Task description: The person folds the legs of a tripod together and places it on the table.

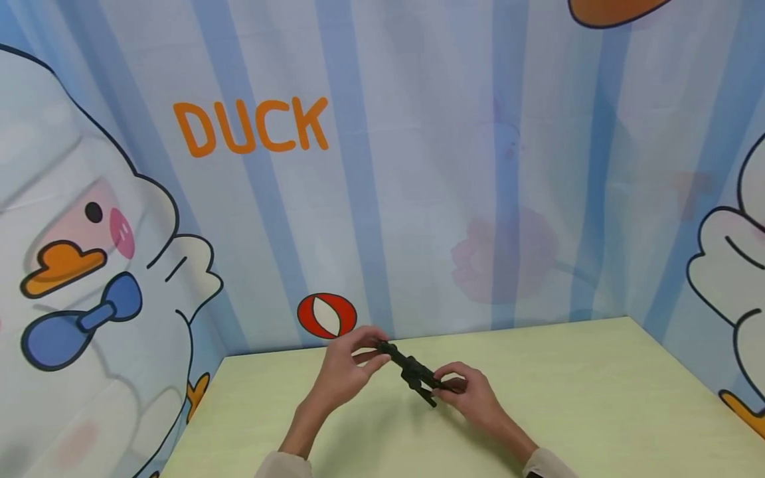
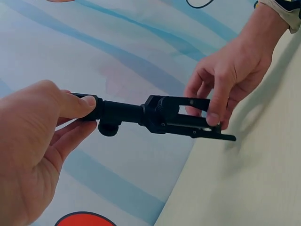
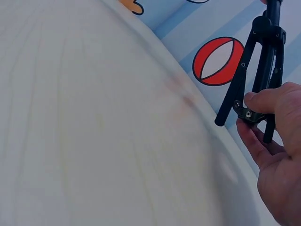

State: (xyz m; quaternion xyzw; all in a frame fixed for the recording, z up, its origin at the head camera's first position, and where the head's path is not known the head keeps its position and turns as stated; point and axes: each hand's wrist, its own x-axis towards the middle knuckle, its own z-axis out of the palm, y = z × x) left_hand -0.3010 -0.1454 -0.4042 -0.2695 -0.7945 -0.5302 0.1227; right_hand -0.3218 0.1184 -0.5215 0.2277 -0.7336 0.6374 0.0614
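A small black tripod (image 1: 411, 369) is held up above the table, tilted, between both hands. My left hand (image 1: 343, 373) pinches its top end between thumb and fingers. At the leg end, my right hand (image 1: 475, 399) grips it. In the left wrist view the tripod (image 2: 155, 114) shows a round knob (image 2: 109, 129) on its column, near the left thumb. One leg (image 3: 230, 99) stands a little away from the centre column in the right wrist view. There the right thumb and fingers pinch the bracket (image 3: 248, 113) at the column's lower end.
Below the hands lies a pale yellow table (image 1: 586, 398). Behind it hangs a blue-striped curtain (image 1: 418, 166) with printed ducks and the word DUCK. A printed red and white ball (image 1: 307, 315) shows near the table's back edge.
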